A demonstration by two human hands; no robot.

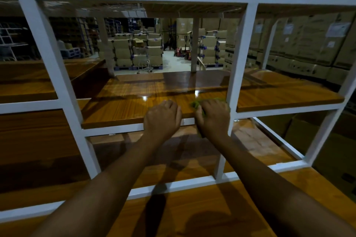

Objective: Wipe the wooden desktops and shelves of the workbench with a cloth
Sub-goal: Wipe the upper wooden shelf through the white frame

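A glossy wooden shelf (131,106) sits in the middle bay of the white metal frame (238,59). My right hand (212,117) presses a green cloth (196,104) onto the shelf's front right corner, beside the white upright. Only the cloth's edges show around my fingers. My left hand (162,118) rests on the shelf's front edge just to the left, fingers curled over the wood and holding nothing. Below the shelf lies the wooden desktop (183,208), crossed by both forearms.
More wooden shelves sit in the left bay (25,86) and the right bay (289,92). White uprights and crossbars box in the middle bay. Stacked cardboard boxes (308,44) and a warehouse aisle show behind the frame.
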